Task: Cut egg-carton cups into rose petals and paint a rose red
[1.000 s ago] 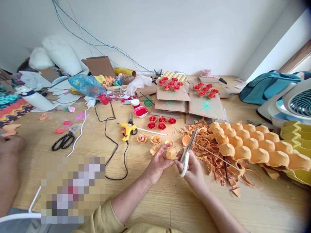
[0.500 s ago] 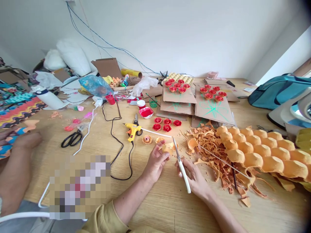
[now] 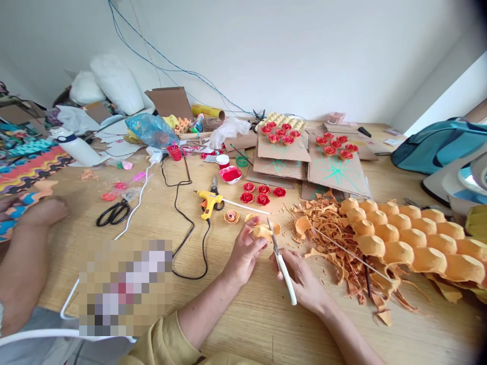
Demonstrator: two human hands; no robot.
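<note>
Resting low over the wooden table (image 3: 247, 324), the right hand (image 3: 304, 279) was closed around the white handles of a pair of scissors (image 3: 282, 263). The scissors were slim, with a white grip and narrow steel blades lying together; their long axis ran from the handle end nearest the person up and slightly left, the tip aimed at the piece held opposite. Just beside that tip, the left hand (image 3: 243, 251) was seen pinching a small orange egg-carton cup piece (image 3: 262, 232) between thumb and fingertips, raised a little above the tabletop. The piece looked pale orange and curled, its edge ragged; its facing could not be told.

To the right, a heap of orange carton trimmings (image 3: 335, 238) was spread, touching an orange egg tray (image 3: 411, 238). Beyond the hands, two unpainted carton roses (image 3: 232, 217) were lying near a yellow glue gun (image 3: 209, 201), with red painted roses (image 3: 262, 193) just behind. Farther off, more red roses were set on cardboard sheets (image 3: 335, 172). At the left edge, another person's arm (image 3: 23, 253) was resting on the table, well apart.
</note>
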